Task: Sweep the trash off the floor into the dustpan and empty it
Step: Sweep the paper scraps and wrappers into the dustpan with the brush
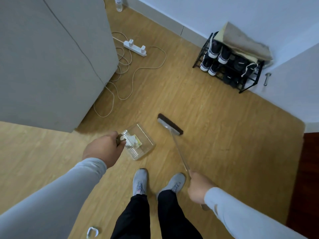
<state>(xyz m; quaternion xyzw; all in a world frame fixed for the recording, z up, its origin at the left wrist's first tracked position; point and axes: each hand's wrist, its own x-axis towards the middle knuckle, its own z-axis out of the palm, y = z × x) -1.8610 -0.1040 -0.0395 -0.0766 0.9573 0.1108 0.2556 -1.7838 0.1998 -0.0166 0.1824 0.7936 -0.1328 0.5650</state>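
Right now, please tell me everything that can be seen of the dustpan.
The dustpan is a clear, plastic-looking tray with low walls and a row of comb-like teeth along its near edge. It appears to sit on the wooden floor, just ahead of the person's feet and left of the broom head, apart from it. The left hand grips its dark handle. A yellowish scrap of trash lies inside it.

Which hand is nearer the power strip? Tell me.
Left. The left hand grips the dustpan handle below the power strip; the right hand holds the broom lower right.
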